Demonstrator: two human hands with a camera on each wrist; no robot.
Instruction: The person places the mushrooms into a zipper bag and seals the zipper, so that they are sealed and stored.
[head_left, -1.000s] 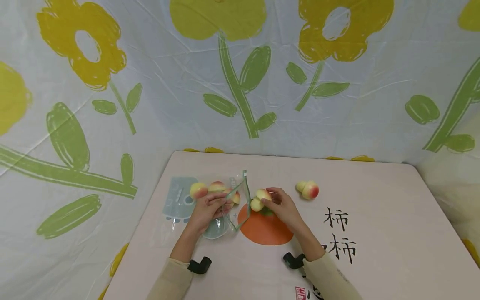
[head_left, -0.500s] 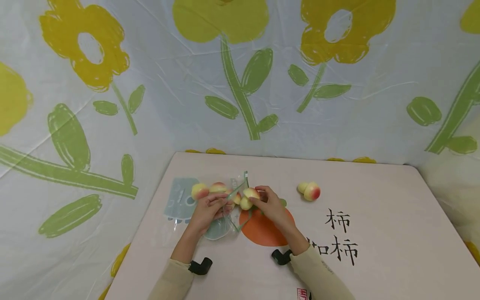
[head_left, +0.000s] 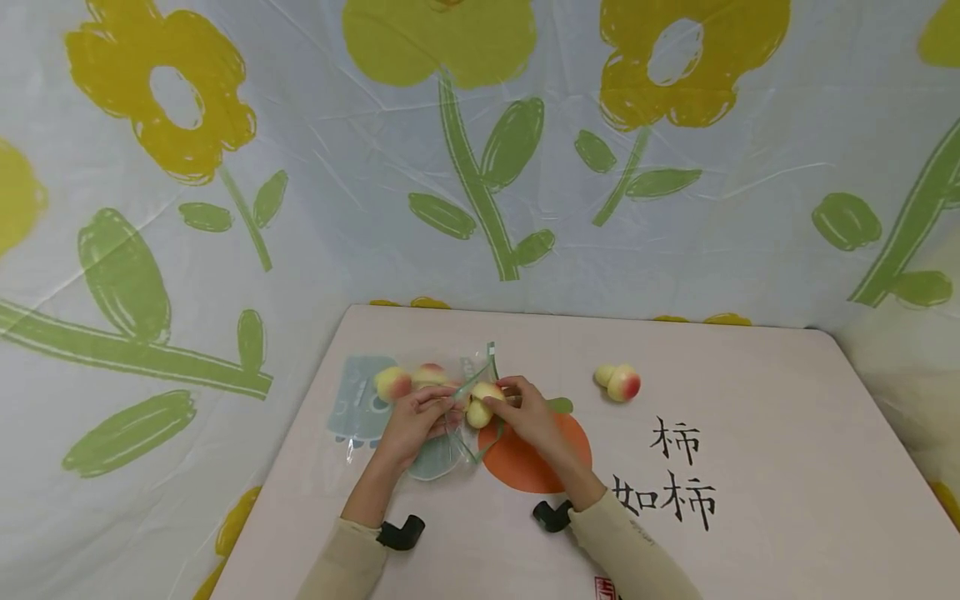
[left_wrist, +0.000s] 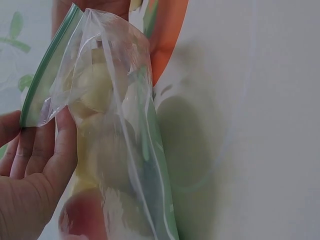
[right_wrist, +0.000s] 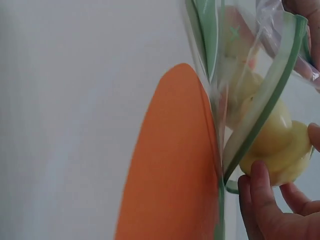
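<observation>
A clear zip-top bag (head_left: 471, 367) with a green seal strip lies on its side, its mouth spread toward the right. My left hand (head_left: 414, 422) pinches the bag's edge by the seal strip, seen close up in the left wrist view. Several yellow-and-red toy fruits (head_left: 392, 384) show through the plastic. My right hand (head_left: 531, 414) holds a two-lobed, gourd-shaped toy fruit (right_wrist: 280, 155) between thumb and fingers, right at the bag's mouth. In the right wrist view the green strip crosses in front of part of this fruit.
Another two-lobed toy fruit (head_left: 621, 382) lies on the table to the right. The pale tabletop (head_left: 780, 417) carries a printed orange persimmon (head_left: 536, 458) and black characters. A flowered cloth (head_left: 330, 167) hangs behind. Black wrist mounts (head_left: 402, 532) sit at both cuffs.
My right hand has moved left, carrying the gourd-shaped toy fruit from beside the bag into its mouth. The left hand stays at the bag's edge. The fruits inside have shifted slightly left.
</observation>
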